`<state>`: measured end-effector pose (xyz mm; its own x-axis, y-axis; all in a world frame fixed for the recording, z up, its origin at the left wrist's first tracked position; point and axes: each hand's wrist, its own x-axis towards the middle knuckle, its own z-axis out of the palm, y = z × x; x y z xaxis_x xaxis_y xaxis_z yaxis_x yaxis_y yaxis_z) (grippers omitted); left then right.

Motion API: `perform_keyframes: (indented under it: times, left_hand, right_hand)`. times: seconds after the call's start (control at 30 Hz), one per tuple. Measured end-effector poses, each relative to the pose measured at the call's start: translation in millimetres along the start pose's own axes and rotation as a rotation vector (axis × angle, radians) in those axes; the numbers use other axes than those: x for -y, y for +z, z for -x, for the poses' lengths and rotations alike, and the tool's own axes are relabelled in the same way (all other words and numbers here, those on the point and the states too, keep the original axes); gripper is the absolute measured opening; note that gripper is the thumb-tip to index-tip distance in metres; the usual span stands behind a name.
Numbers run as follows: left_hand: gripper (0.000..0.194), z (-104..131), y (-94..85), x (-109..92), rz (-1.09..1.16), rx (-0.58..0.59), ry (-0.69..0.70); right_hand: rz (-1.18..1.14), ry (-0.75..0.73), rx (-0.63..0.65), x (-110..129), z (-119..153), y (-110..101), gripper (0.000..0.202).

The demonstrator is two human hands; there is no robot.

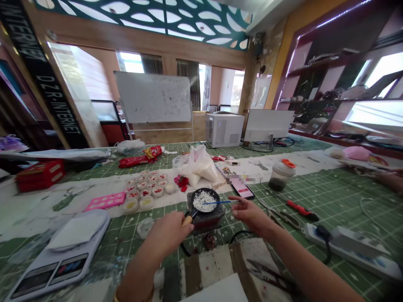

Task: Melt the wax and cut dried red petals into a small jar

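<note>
A small black frying pan (217,195) full of white flakes (201,199) rests on a dark electric hot plate (209,223). My left hand (170,231) is closed around the pan's wooden handle (188,219). Between the fingers of my right hand (252,214) is a thin blue stick (224,202), its far tip in the flakes. Behind the pan stands a clear plastic bag (203,165) of white material. To its left are several small cups (145,193) with red bits on top, beside a pink silicone mold (106,200).
A white kitchen scale (63,256) lies at left front. On the right are a phone (243,188), a lidded jar (281,176), scissors (288,219), a red-handled tool (302,209) and a power strip (349,251). Another person's hand (390,183) shows at the far right.
</note>
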<state>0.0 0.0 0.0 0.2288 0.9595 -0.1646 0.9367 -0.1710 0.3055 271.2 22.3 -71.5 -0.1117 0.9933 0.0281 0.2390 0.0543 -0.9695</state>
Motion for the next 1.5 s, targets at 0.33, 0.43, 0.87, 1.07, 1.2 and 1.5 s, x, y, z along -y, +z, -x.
perform_keyframes:
  times: [0.33, 0.43, 0.87, 1.07, 1.2, 1.5]
  left_hand:
    - [0.031, -5.7, 3.1, 11.1, -0.029, -0.085, -0.001]
    - [0.036, -7.6, 4.0, 12.2, -0.036, -0.105, -0.009]
    - [0.038, -6.0, 5.0, 10.4, -0.05, -0.12, 0.006]
    - [0.034, -8.1, 7.0, 11.0, -0.029, -0.119, 0.005]
    - [0.033, -7.4, 6.4, 7.3, -0.016, -0.121, -0.011]
    - [0.036, -6.8, 7.3, 10.3, 0.0, -0.116, -0.016]
  right_hand:
    - [0.073, -0.231, -0.207, 37.2, -34.7, 35.2, 0.039]
    - [0.249, -0.298, -0.292, 55.0, -40.8, 34.7, 0.03]
    - [0.562, -0.277, -0.244, 84.9, -40.8, 37.4, 0.028]
    - [0.546, -0.284, -0.314, 76.7, -35.4, 39.3, 0.03]
    - [0.531, -0.319, -0.221, 76.2, -34.2, 45.8, 0.029]
    - [0.551, -0.287, -0.233, 76.7, -31.0, 39.1, 0.028]
